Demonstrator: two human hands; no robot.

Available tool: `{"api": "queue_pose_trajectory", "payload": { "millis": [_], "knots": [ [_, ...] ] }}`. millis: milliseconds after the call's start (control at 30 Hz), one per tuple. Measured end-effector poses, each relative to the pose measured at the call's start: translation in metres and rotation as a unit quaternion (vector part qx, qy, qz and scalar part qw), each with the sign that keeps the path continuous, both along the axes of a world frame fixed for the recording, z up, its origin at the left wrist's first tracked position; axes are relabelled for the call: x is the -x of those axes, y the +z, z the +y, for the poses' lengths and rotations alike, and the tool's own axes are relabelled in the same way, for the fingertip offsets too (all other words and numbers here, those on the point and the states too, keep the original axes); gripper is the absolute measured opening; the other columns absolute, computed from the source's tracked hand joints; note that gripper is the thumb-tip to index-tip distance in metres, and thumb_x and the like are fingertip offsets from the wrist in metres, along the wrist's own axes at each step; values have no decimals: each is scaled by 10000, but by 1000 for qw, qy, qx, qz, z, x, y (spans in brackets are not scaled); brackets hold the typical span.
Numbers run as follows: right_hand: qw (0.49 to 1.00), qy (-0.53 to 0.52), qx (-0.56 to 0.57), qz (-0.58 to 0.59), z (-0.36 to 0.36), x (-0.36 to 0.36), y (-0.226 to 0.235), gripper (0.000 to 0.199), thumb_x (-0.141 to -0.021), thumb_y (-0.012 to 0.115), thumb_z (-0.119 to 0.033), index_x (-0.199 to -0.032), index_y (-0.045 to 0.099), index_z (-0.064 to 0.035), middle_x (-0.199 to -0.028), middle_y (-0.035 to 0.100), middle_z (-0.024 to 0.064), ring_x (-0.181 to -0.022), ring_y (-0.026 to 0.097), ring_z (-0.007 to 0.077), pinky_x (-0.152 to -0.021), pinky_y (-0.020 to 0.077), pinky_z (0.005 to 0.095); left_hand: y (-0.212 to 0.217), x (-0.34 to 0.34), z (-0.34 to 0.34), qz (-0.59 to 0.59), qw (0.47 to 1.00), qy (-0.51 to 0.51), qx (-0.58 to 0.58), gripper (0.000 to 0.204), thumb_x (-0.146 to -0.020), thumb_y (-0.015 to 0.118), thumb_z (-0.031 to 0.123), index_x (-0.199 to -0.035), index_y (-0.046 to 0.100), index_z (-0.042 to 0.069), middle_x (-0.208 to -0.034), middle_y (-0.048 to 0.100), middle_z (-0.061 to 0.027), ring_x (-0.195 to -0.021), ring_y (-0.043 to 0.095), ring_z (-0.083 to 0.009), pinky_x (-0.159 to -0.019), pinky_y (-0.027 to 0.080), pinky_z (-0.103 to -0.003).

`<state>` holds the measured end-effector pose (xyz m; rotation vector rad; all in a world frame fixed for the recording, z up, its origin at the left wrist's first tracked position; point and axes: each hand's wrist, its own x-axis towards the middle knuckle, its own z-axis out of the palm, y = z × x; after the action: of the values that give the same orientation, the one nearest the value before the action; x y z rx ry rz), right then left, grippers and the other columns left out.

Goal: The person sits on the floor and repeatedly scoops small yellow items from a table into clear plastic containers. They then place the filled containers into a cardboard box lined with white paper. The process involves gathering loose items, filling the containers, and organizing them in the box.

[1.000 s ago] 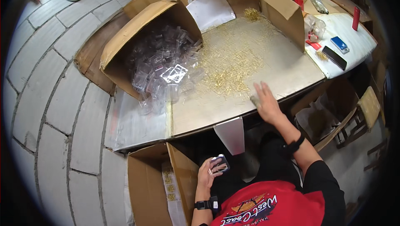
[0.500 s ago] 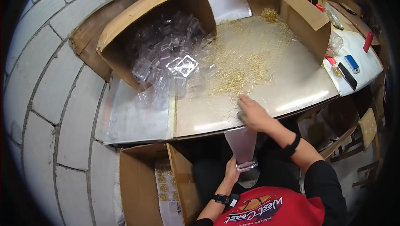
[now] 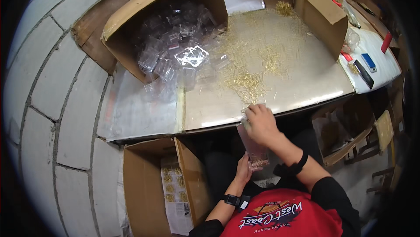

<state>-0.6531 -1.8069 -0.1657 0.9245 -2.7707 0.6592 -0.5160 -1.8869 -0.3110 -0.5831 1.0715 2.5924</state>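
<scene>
My left hand (image 3: 243, 170), below the table edge, is closed on a small clear plastic box (image 3: 259, 163) with gold hooks inside. The box sits at the lower end of a tapering metal chute (image 3: 250, 141), whose wide upper end meets the table edge. Over that end is my right hand (image 3: 263, 125), palm down, with bent fingers over the near end of a trail of hooks; its thumb side is blurred. A loose pile of thin gold metal hooks (image 3: 246, 84) spreads from there across the table (image 3: 210, 116).
A tipped cardboard box (image 3: 153, 1) on the left spills clear plastic boxes (image 3: 168, 47). An open carton (image 3: 148, 184) below holds filled packs. Cardboard walls (image 3: 319, 9) border the table's far right. A phone (image 3: 364, 74) and blue box (image 3: 369, 63) lie beyond.
My right hand has drawn closer over the chute, its fingers more bent. Hooks have moved toward the table edge, and some now show in the clear box.
</scene>
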Motion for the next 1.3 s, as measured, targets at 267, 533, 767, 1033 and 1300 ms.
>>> {"api": "queue_pose_trajectory", "payload": {
  "millis": [267, 533, 767, 1033, 1300],
  "knots": [
    [996, 20, 56, 72, 17, 72, -26, 400, -882, 545, -197, -1230, 512, -2, -1329, 473, 177, -1275, 386, 363, -1046, 327, 436, -6, 4, 3, 10, 1000, -15, 0, 495, -1005, 286, 406, -1273, 438, 18, -1135, 606, -165, -942, 661, -291, -650, 597, -377],
    [997, 37, 20, 68, 16, 52, -32, 514, -901, 521, -229, -1302, 411, 73, -1379, 396, 242, -1324, 324, 371, -1087, 271, 453, -13, 10, -7, 1, 999, -49, -9, 491, -998, 319, 416, -1259, 455, 22, -1128, 615, -154, -930, 663, -309, -654, 585, -379],
    [998, 52, 23, 11, 32, -19, 2, 439, -819, 617, -172, -1194, 517, 34, -1299, 478, 203, -1252, 402, 379, -1055, 319, 447, -28, 3, 3, -11, 998, 13, -63, 465, -991, 377, 399, -1232, 469, 12, -1086, 620, -146, -887, 665, -277, -683, 579, -399],
    [981, 88, 173, -13, 42, 50, -3, 241, -806, 596, -62, -1042, 616, -20, -1121, 598, 144, -1065, 553, 323, -907, 458, 378, -18, 6, 3, -1, 1000, 4, -12, 524, -997, 313, 424, -1270, 442, -3, -1123, 610, -194, -897, 671, -313, -628, 598, -376],
    [987, 10, 153, 49, 50, 32, -12, 432, -705, 543, 77, -1130, 579, 10, -1195, 568, 152, -1167, 511, 324, -977, 423, 390, -20, 9, 1, -1, 1000, -2, -5, 495, -1000, 312, 398, -1269, 446, 5, -1146, 604, -168, -921, 663, -293, -634, 599, -381]
  ]
}}
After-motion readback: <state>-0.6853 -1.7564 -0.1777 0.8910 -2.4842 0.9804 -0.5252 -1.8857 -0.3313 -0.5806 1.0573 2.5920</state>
